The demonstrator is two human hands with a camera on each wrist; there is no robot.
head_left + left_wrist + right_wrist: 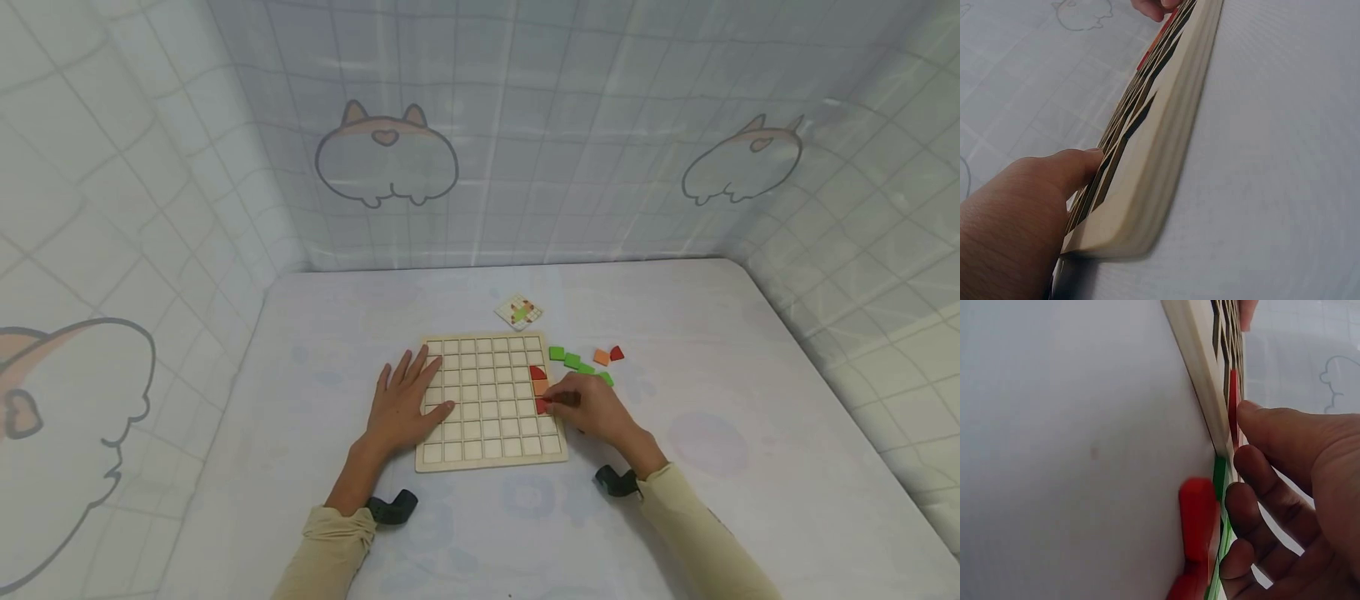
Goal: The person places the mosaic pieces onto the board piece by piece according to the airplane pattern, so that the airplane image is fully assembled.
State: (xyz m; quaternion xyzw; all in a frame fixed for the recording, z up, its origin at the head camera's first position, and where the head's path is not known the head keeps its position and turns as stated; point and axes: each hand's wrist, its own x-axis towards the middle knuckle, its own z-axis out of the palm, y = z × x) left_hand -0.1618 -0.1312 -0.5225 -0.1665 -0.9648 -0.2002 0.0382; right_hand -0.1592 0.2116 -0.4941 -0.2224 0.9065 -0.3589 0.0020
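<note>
A wooden grid board (480, 467) lies flat on the table. My left hand (402, 410) rests on its left side with fingers spread; in the left wrist view the thumb (1079, 167) lies over the edge of the grid. My right hand (596, 408) is at the board's right edge, thumb and index finger pinching a red tile (542, 406) at a right-column cell. Above it in that column sit an orange square tile (541, 387) and a red quarter-round tile (537, 372). The right wrist view shows the thumb tip against the red tile (1233, 403), other fingers curled.
Green square tiles (572, 361) lie right of the board, some partly behind my right hand. Farther right are a loose orange tile (602, 357) and a red tile (617, 353). A pattern card (519, 312) lies behind the board. Red pieces (1199, 515) lie beneath my right hand.
</note>
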